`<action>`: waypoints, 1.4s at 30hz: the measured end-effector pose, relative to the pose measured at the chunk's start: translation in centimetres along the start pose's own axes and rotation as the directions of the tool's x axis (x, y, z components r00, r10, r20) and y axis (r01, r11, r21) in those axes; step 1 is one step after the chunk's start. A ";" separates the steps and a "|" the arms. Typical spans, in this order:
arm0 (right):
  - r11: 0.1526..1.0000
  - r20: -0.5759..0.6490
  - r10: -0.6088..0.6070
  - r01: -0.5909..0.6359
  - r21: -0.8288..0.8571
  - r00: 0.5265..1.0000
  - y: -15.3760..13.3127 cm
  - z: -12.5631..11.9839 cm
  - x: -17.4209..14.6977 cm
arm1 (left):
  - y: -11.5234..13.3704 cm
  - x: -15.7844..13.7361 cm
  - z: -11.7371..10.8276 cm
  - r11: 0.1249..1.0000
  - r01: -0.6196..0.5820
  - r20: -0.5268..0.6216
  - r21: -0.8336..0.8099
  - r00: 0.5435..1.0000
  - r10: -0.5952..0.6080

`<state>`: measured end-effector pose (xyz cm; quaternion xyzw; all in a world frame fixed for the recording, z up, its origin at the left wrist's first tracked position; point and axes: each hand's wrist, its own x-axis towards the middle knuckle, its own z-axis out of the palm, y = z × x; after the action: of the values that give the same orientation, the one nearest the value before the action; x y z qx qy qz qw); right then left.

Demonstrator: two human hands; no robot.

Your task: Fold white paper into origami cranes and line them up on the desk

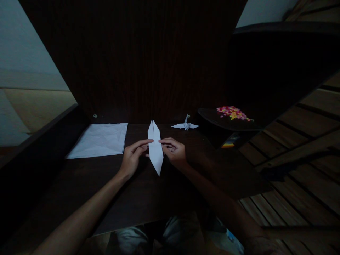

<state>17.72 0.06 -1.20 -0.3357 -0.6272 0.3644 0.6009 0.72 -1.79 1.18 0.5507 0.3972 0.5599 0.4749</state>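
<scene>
Hands (130, 158) (176, 153) pinch the folded paper (156, 153) by both long sides, likely to keep it steady, with sheets (100, 140) left of it and a paper bird (186, 125) right of it.

left forearm (87, 209) and right forearm (216, 194) slanting inward from below, left hand (131, 156) and right hand (175, 153) nearly level, facing each other, apart, fingers (143, 142) bent in a pinch, index fingers pointing inward
</scene>
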 end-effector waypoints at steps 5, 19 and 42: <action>1.000 0.025 0.027 -0.028 0.014 0.999 -0.4 -0.1 0.0 | -0.2 0.1 -0.1 0.994 -0.024 -0.018 0.110 0.999 0.027; 0.995 0.032 0.068 -0.070 0.066 0.997 -0.4 0.0 0.1 | -1.3 0.5 -0.3 0.991 -0.102 0.012 0.091 0.995 0.101; 0.947 0.111 0.230 -0.249 0.202 0.967 -0.3 0.4 0.2 | -1.2 0.3 0.1 0.997 -0.008 0.029 0.080 1.000 0.005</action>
<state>17.33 0.06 -0.84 -0.3267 -0.5639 0.5143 0.5574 0.93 -1.18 0.10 0.5786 0.4104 0.5371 0.4564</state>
